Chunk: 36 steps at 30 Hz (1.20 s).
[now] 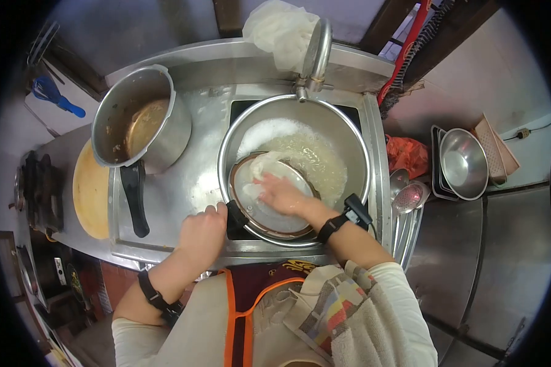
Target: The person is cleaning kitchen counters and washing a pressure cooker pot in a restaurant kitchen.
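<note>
A person in a maroon apron with orange trim works at a steel sink, both hands on the washing. The left hand is closed around the black handle of a round piece with a brownish rim; whether it is a pan or a lid cannot be told. The piece lies in the near left part of a large steel basin, where cloudy water and white suds spread beyond it.

The right hand reaches in over the round piece, fingers loosely extended against a wet, whitish cloth; how firmly it has hold of the cloth cannot be made out. Black straps circle both wrists, and a checked towel hangs over the front of the apron on the right.

A curved tap rises behind the basin, beside a pale bundle. To the left on the steel desk, a deep pot stands with brown residue inside, its black grip pointing toward the worker. A round yellowish board lies just beside it, and a blue utensil shows farther left. At right are a red bag, a steel bowl, a tan basket and several ladles.
</note>
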Each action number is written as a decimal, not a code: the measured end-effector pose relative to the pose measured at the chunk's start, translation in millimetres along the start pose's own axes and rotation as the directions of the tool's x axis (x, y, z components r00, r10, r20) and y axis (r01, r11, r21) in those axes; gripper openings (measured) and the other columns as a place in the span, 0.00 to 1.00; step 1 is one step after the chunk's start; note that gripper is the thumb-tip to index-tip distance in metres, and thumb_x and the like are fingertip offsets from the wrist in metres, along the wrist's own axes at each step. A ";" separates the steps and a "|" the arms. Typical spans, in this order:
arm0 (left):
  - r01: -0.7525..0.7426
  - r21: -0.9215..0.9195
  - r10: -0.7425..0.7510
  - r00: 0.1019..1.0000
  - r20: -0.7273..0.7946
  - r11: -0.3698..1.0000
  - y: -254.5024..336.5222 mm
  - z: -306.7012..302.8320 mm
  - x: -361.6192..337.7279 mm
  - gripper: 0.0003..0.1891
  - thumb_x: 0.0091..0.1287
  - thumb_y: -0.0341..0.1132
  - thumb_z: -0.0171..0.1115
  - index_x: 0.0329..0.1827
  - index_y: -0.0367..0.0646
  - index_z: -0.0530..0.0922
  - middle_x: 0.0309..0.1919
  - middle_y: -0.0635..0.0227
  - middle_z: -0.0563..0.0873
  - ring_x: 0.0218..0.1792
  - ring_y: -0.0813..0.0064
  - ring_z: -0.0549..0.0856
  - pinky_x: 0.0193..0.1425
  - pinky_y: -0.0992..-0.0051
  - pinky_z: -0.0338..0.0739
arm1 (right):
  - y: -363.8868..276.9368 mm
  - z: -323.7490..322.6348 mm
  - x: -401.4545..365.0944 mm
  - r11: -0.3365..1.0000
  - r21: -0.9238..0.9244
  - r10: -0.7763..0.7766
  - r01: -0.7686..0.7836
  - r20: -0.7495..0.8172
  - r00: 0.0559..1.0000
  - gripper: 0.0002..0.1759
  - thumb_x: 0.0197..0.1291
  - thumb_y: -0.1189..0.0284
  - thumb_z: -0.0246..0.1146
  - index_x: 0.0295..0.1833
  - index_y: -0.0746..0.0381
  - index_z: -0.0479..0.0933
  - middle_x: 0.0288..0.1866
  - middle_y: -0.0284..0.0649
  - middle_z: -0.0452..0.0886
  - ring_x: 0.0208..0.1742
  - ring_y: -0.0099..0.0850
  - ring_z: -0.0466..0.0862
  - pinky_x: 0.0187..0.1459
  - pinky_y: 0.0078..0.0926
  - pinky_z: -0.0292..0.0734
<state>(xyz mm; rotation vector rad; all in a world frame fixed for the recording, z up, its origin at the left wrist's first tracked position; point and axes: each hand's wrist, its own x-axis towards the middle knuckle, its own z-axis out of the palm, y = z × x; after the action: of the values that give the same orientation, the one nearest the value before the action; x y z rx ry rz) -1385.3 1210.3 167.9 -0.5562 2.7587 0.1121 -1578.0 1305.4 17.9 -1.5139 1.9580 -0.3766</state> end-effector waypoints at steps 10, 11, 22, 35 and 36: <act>0.450 -0.784 0.148 0.820 0.553 0.428 -9.7 23.2 24.3 0.13 0.52 0.31 0.62 0.38 0.37 0.73 0.25 0.55 0.80 0.23 0.65 0.82 0.23 0.71 0.77 | 28.7 3.5 4.9 0.945 0.222 0.275 -0.242 -0.134 0.952 0.17 0.50 0.74 0.54 0.47 0.64 0.76 0.50 0.48 0.77 0.52 0.43 0.75 0.55 0.34 0.69; 0.657 -0.745 0.233 0.712 0.663 0.112 -11.6 25.4 26.3 0.13 0.52 0.33 0.61 0.39 0.37 0.74 0.25 0.56 0.80 0.21 0.67 0.81 0.21 0.72 0.77 | 15.6 -0.6 1.5 0.896 0.378 0.278 -0.234 -0.065 0.958 0.17 0.49 0.75 0.54 0.47 0.65 0.77 0.46 0.49 0.79 0.49 0.44 0.78 0.53 0.33 0.70; 0.787 0.003 0.742 0.580 0.337 -0.617 6.4 57.8 10.8 0.18 0.58 0.34 0.54 0.49 0.32 0.69 0.28 0.67 0.77 0.19 0.82 0.75 0.19 0.82 0.73 | -25.5 -23.9 -52.2 0.819 0.561 0.112 -0.121 0.051 0.992 0.17 0.47 0.76 0.54 0.45 0.62 0.78 0.35 0.45 0.82 0.35 0.41 0.80 0.40 0.32 0.73; 0.718 -0.520 0.446 0.695 0.563 -0.462 15.6 42.6 17.7 0.06 0.54 0.21 0.55 0.33 0.30 0.70 0.20 0.64 0.73 0.16 0.79 0.72 0.16 0.79 0.70 | 24.0 -8.1 -22.1 0.842 -0.135 0.491 -0.523 -0.211 0.845 0.17 0.55 0.71 0.53 0.49 0.63 0.76 0.57 0.51 0.71 0.58 0.42 0.70 0.58 0.38 0.63; 0.722 -0.532 0.442 0.692 0.570 -0.443 15.8 41.3 18.6 0.05 0.54 0.22 0.55 0.32 0.31 0.70 0.18 0.66 0.73 0.15 0.79 0.72 0.15 0.79 0.70 | 19.7 -2.2 -15.7 0.914 0.067 0.402 -0.400 -0.282 0.871 0.16 0.55 0.72 0.52 0.49 0.64 0.75 0.58 0.52 0.71 0.60 0.43 0.69 0.60 0.39 0.61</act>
<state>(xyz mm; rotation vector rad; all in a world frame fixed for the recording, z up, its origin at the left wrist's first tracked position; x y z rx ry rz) -1395.3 1223.8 123.0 -1.0049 0.7025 2.3398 -1592.1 1325.8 13.1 -1.0456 2.4336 -0.4397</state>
